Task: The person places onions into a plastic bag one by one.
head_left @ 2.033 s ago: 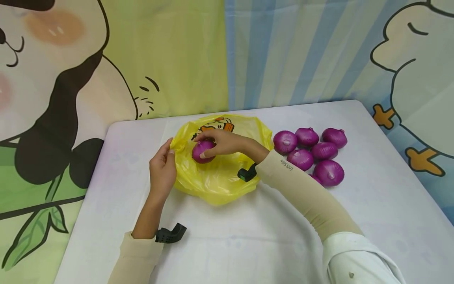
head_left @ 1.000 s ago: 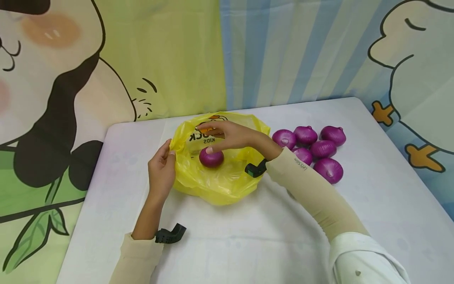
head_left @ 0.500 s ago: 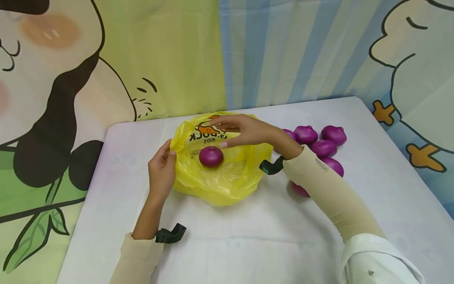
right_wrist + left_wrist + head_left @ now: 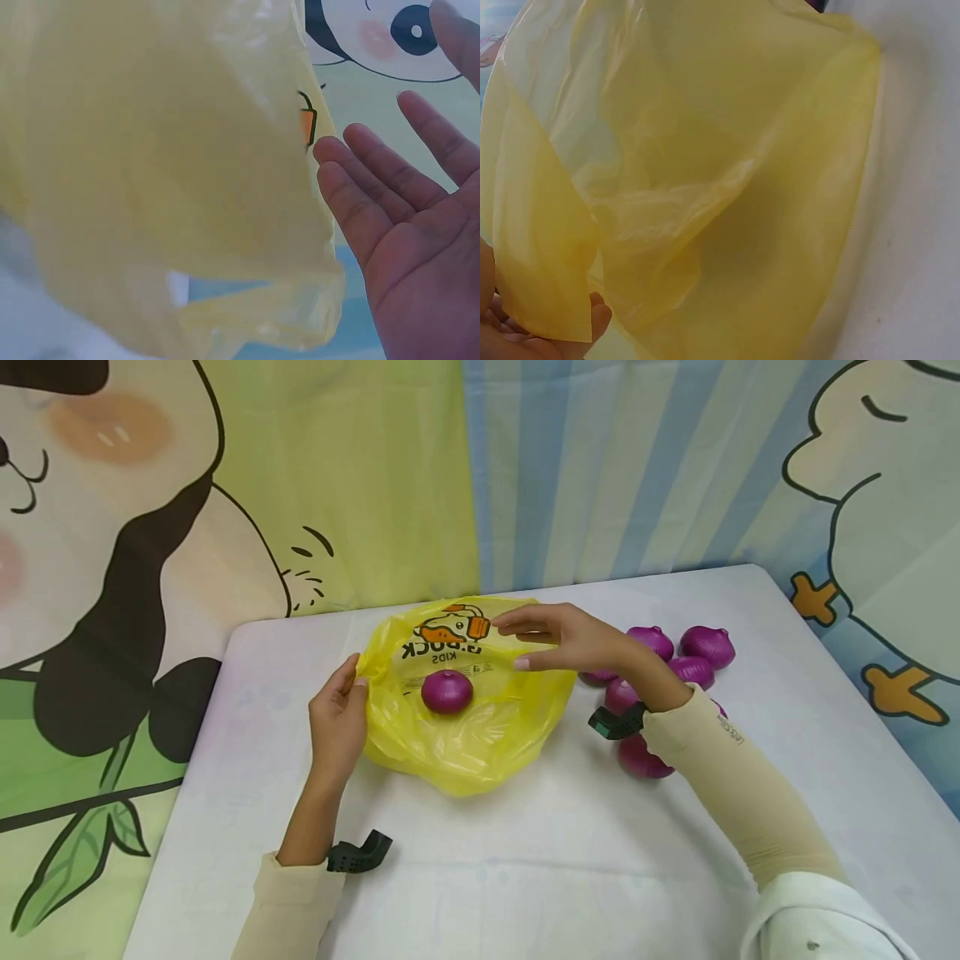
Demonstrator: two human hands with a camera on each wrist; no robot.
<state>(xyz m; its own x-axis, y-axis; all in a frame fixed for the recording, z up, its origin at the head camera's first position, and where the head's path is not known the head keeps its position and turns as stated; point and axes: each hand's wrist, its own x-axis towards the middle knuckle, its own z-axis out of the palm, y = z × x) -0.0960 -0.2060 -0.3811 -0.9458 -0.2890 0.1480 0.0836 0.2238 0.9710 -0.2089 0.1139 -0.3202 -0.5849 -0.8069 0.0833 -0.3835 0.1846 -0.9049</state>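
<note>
A yellow plastic bag (image 4: pixel 465 760) with a printed duck stands with its mouth spread wide in the head view. One purple onion (image 4: pixel 447 692) lies inside it. My left hand (image 4: pixel 339 718) pinches the bag's left rim between thumb and fingers; the left wrist view shows the yellow film (image 4: pixel 727 150) close up beside those fingers. My right hand (image 4: pixel 573 639) is over the bag's right rim, fingers extended and holding nothing. In the right wrist view its palm (image 4: pixel 427 255) faces the camera, fingers spread beside the bag.
Several purple onions (image 4: pixel 708 647) sit in a group on the white table (image 4: pixel 480 893), right of the bag and partly behind my right forearm. One onion (image 4: pixel 643 758) lies nearest the front. A printed cartoon curtain (image 4: pixel 360 485) hangs behind the table.
My right hand has let go of the onion inside the bag and moved right, from over the onion to the right rim. My left hand keeps its grip on the left rim.
</note>
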